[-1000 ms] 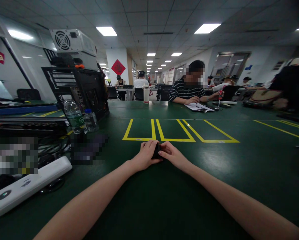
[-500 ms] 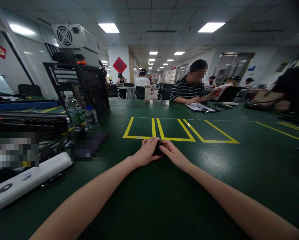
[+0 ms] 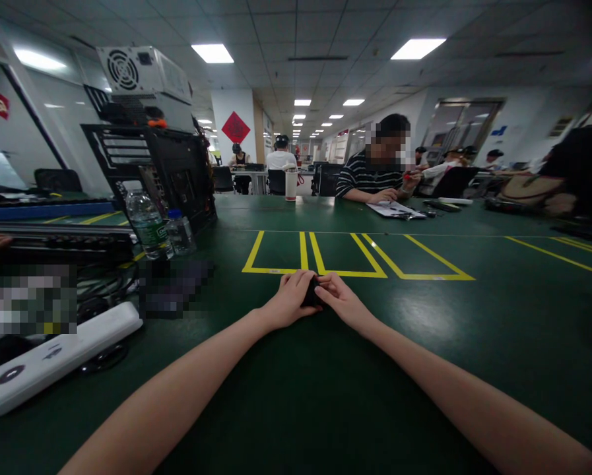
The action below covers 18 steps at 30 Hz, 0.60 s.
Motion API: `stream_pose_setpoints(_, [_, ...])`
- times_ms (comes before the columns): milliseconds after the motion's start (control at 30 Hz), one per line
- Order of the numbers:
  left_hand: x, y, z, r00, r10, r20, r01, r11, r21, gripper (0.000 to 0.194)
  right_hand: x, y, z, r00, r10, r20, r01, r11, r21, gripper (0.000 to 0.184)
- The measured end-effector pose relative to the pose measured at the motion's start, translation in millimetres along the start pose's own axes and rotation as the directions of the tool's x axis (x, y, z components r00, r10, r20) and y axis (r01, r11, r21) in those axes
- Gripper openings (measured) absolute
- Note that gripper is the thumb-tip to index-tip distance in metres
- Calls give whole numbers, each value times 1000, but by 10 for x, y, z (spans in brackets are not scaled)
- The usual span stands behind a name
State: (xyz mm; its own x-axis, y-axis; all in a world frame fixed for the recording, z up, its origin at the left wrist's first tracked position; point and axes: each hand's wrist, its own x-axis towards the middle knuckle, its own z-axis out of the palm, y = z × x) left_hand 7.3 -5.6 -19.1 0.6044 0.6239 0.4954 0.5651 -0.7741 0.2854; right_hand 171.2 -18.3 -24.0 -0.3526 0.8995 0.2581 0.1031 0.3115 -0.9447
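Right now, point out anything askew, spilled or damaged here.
No spill or damage shows around the left hand, right hand and dark object between them. The silver fan box looks oddly perched, stacked high above the black computer case.

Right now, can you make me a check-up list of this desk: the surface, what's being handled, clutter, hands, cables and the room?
Surface: dark-green tabletop with yellow tape outlines.
Handled thing: small black object, mostly covered; shape unclear.
Clutter: clear plastic bottle with green label, smaller blue-capped clear bottle, long white plastic device, all at left.
Hands: left hand and right hand, both holding it.
Cables: thin dark cables, left.
Surroundings: person in striped shirt opposite.
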Motion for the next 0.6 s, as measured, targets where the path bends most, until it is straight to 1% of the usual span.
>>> stream_pose_setpoints(133, [-2,2,-14,1000,-4,16,4,1000,-8,57,8,10,-4,998,49,-27,-51,996,-77,24])
stream_pose_setpoints(233, [-2,3,-28,1000,-8,17,8,1000,-11,56,6,8,-19,999,54,-7,-54,990,-134,23])
stream_pose_setpoints(333, [-4,5,-40,1000,-5,22,5,1000,-10,56,-12,-15,-24,998,45,37,-41,994,-98,19])
stream_pose_setpoints(433, [-4,10,-51,999,-9,36,9,1000,-16,53,-45,-42,-10,997,30,67,-27,999,-39,25])
stream_pose_setpoints(500, [-3,13,-55,999,-15,38,15,1000,-19,53,-60,-47,4,998,28,60,-26,999,-40,27])
stream_pose_setpoints(600, [-4,16,-55,999,-13,31,13,1000,-19,55,-52,-27,18,1000,23,0,-23,997,-72,22])
